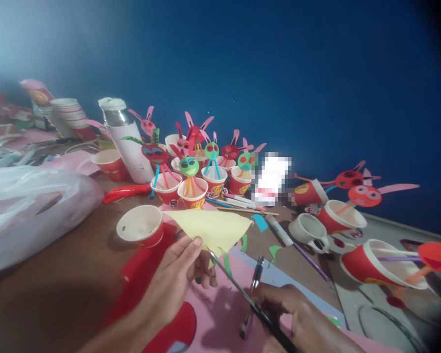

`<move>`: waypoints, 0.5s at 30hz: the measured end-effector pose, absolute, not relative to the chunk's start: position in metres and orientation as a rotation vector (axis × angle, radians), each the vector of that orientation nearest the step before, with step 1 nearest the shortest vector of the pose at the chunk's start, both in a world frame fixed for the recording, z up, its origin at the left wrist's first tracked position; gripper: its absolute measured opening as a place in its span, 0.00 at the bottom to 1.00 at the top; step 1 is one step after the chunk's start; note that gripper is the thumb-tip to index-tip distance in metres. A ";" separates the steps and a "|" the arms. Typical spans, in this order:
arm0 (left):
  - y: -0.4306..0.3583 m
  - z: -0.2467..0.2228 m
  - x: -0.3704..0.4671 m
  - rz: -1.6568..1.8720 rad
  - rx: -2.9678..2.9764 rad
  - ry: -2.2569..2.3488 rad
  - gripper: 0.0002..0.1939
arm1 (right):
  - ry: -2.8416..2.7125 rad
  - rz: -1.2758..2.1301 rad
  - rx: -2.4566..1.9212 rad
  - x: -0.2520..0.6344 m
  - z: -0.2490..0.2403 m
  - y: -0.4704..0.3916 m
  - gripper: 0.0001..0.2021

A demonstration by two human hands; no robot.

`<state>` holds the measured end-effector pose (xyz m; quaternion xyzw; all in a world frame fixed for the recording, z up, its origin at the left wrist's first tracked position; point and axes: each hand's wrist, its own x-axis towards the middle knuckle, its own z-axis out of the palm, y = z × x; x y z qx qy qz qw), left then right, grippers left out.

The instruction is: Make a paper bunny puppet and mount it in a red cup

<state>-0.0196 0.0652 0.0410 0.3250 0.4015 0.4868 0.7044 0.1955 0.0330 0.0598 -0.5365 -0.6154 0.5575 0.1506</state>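
Observation:
My left hand [185,262] pinches a sheet of pale yellow paper [215,228] by its near edge, thumb on top and fingers curled beneath. My right hand [290,311] grips a pair of scissors [252,301], seen nearly edge-on, with a long thin metal blade and a dark handle. The scissors' tip is at the near edge of the yellow paper, close to my left thumb. A black pen [257,272] lies beside my right hand on pink paper [224,314]. Green paper scraps [274,251] and a blue scrap [259,222] lie around the sheet.
An empty paper cup [141,225] stands left of the sheet. Behind are several red cups with paper-faced figures [188,169] and a white flask [128,142]. Markers [279,230], a mug [308,230] and more cups [384,264] are at right. A plastic bag [40,211] lies left.

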 end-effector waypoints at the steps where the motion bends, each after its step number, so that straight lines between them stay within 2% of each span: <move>1: 0.066 0.042 -0.019 1.106 0.680 0.883 0.14 | -1.765 1.575 -1.533 0.200 0.060 0.033 0.09; 3: 0.066 0.044 -0.018 1.137 0.606 0.852 0.14 | -1.731 1.562 -1.455 0.210 0.059 0.033 0.10; 7: 0.061 0.048 -0.013 1.067 0.553 0.797 0.17 | -1.545 1.638 -1.185 0.217 0.053 0.036 0.25; 9: 0.056 0.051 -0.008 1.015 0.531 0.774 0.16 | -1.476 1.520 -1.075 0.212 0.048 0.039 0.28; 11: 0.049 0.053 -0.002 0.968 0.514 0.763 0.15 | -1.382 1.390 -1.002 0.204 0.044 0.042 0.26; 15: 0.038 0.057 0.010 0.902 0.519 0.758 0.20 | -1.147 1.418 -0.960 0.189 0.042 0.044 0.21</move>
